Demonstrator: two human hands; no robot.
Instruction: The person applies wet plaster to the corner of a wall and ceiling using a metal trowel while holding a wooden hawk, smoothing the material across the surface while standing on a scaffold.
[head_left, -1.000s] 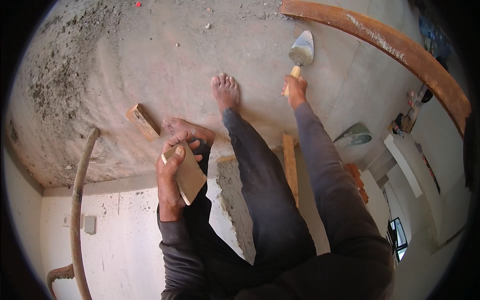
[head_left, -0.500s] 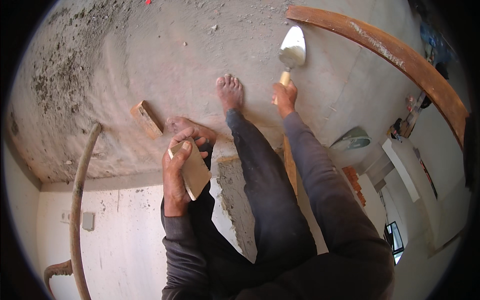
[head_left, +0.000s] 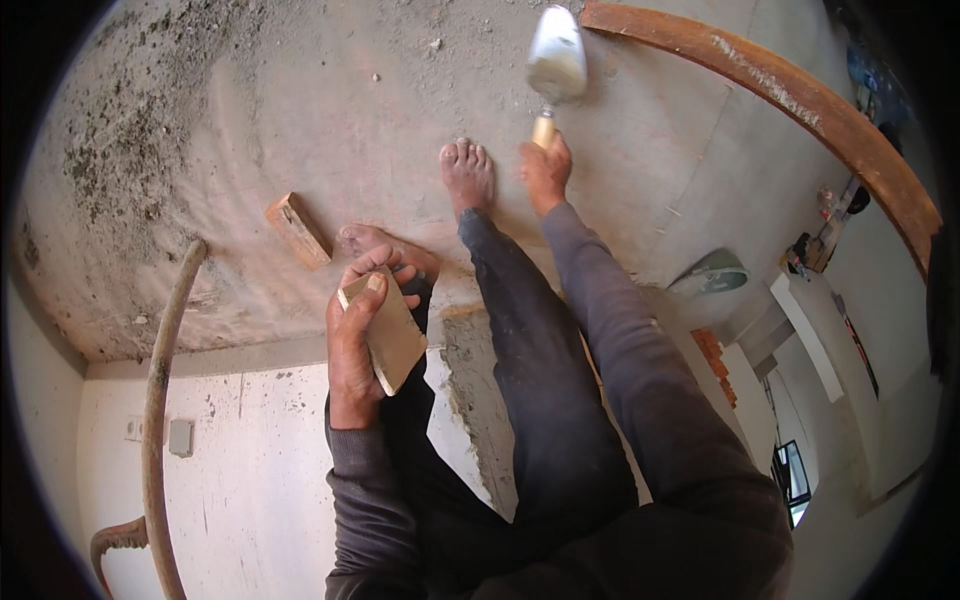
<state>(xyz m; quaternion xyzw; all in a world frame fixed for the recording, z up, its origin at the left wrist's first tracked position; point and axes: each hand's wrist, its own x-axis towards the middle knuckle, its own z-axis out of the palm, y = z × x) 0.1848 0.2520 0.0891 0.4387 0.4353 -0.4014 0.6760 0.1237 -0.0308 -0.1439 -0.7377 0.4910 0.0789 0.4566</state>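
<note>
My right hand (head_left: 546, 172) is closed round the pale wooden handle of a trowel (head_left: 557, 60). Its shiny blade points away from me, and the part nearest the handle looks coated in grey. In my left hand (head_left: 352, 330) is a flat beige tile piece (head_left: 397, 345), held tilted in front of my leg with the thumb across its face. Beyond that hand, next to my left foot (head_left: 385, 250), a short wooden block (head_left: 299, 231) lies on the dusty surface under me. My right foot (head_left: 468, 175) is planted between the block and the trowel.
Grey crumbs and mortar (head_left: 150, 130) are spread over the far left. A curved-looking brown plank (head_left: 760, 75) runs along the right. A round pole (head_left: 165, 380) rises at the left. Far below on the right are a greenish basin (head_left: 712, 278) and stacked bricks (head_left: 715, 368).
My right hand has moved the trowel farther away and a little to the left. My left hand keeps the tile piece nearly where it was.
</note>
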